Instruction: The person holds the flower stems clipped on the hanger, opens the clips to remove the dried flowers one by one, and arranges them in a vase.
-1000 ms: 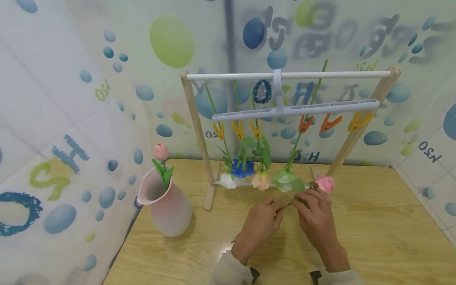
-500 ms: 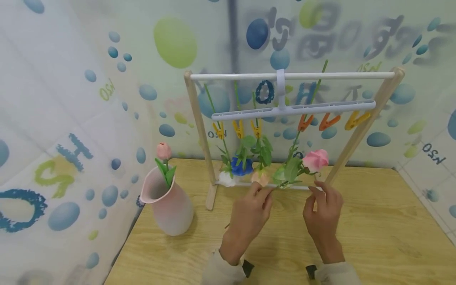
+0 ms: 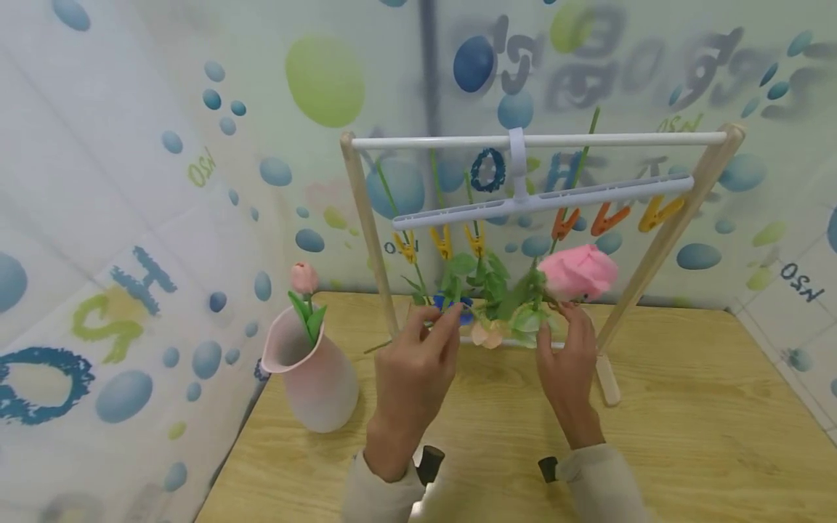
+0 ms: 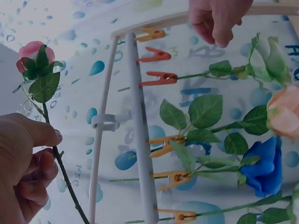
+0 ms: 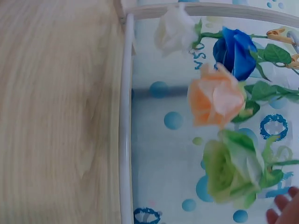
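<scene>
My left hand [image 3: 415, 363] pinches the dark stem of a pink rose [image 3: 578, 272] between thumb and fingers. In the left wrist view that rose [image 4: 35, 60] stands above the hand, and its stem runs down past the fingers. My right hand [image 3: 569, 363] is just below the bloom in the head view, fingers slightly bent. Seen from the left wrist, the right hand [image 4: 222, 21] is apart from the rose and holds nothing visible. A pale hanger [image 3: 543, 203] bears yellow and orange clips. Blue [image 5: 236, 53], peach [image 5: 216, 95], green [image 5: 233, 168] and white [image 5: 175, 30] roses hang head down from it.
The hanger hooks over the white top bar of a wooden-legged rack [image 3: 680, 232]. A pink-white vase [image 3: 320, 385] with a pink tulip [image 3: 304, 280] stands left of it on the wooden table [image 3: 706, 407]. Patterned sheets enclose the back and sides. Two clips at the hanger's right hold nothing.
Both hands were close together at the stem low over the table. My right hand has come off it, while my left has moved left and raised the pink rose toward the camera.
</scene>
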A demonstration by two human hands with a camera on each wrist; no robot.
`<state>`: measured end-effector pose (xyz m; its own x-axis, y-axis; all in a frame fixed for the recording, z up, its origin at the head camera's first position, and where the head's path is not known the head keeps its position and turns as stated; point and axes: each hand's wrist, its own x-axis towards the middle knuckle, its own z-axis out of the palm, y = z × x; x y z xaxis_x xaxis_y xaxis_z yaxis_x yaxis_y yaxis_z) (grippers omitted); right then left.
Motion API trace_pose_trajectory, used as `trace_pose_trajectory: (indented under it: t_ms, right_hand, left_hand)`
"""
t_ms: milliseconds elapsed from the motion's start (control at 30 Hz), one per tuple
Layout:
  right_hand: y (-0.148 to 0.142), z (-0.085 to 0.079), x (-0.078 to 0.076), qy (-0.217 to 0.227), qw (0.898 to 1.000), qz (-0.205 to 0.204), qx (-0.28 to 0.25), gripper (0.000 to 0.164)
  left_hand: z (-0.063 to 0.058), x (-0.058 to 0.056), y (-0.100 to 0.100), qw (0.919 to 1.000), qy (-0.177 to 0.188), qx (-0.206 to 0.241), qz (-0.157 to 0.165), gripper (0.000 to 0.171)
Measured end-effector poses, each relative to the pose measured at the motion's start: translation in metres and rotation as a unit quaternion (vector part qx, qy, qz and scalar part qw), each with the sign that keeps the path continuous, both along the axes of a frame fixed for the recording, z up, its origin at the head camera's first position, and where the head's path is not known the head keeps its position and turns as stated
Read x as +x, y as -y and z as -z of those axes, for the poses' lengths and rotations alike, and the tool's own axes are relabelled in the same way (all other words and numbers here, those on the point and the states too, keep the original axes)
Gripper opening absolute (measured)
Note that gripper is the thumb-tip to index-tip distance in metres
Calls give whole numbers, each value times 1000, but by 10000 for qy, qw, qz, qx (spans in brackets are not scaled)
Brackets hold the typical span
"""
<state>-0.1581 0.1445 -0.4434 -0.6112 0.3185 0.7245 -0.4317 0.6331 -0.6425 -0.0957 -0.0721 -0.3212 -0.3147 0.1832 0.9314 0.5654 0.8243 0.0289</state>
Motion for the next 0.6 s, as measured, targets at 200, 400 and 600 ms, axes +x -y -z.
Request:
trace_pose_trajectory:
  t_ms: [200, 400, 600]
  right_hand:
    - [7, -6, -12, 1124, 9928, -133, -398, 56]
    - [15, -11, -23, 1509, 9872, 1, -516, 60]
    - [20, -14, -31, 1544, 9868, 122, -475, 59]
  left_hand:
    - [-11, -6, 21, 9972, -305, 648, -233, 11]
    - [-20, -11, 41, 9938, -581, 890, -319, 15]
    - [-14, -12, 60, 9914, -241, 1095, -679, 15]
